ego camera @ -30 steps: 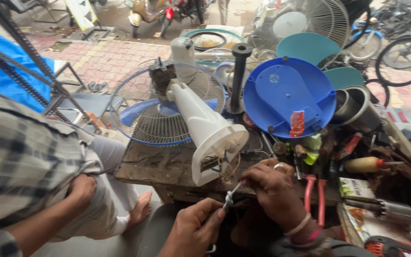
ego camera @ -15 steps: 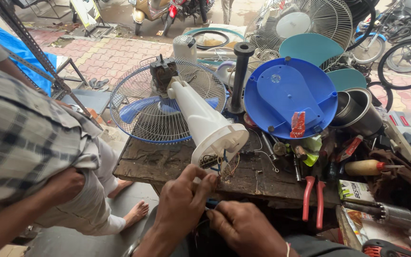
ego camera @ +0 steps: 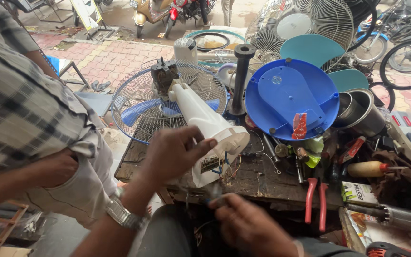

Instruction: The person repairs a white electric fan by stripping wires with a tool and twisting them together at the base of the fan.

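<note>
The left hand [ego camera: 174,152], a metal watch on its wrist, is laid over the side of the white fan neck [ego camera: 205,119] near its wide open end, fingers curled loosely around the shell with the thumb stretched toward the rim. That looks like a steadying hold, keeping the housing from rolling on the wooden worktop [ego camera: 262,183] so the coloured wires [ego camera: 217,164] hanging from its mouth stay reachable. The neck lies tilted across the centre of the frame, its narrow end pointing at the wire fan cage [ego camera: 134,102] and the small motor block up behind it.

The right hand [ego camera: 250,226], at the lower middle, is closed around something thin and dark just below the open end; motion blur hides what it is, so I cannot tell.

To the right, a blue round base [ego camera: 291,97] leans upright against the clutter, red-handled pliers [ego camera: 316,197] lie at the worktop edge, and another person in a checked shirt [ego camera: 20,104] sits at the left.
</note>
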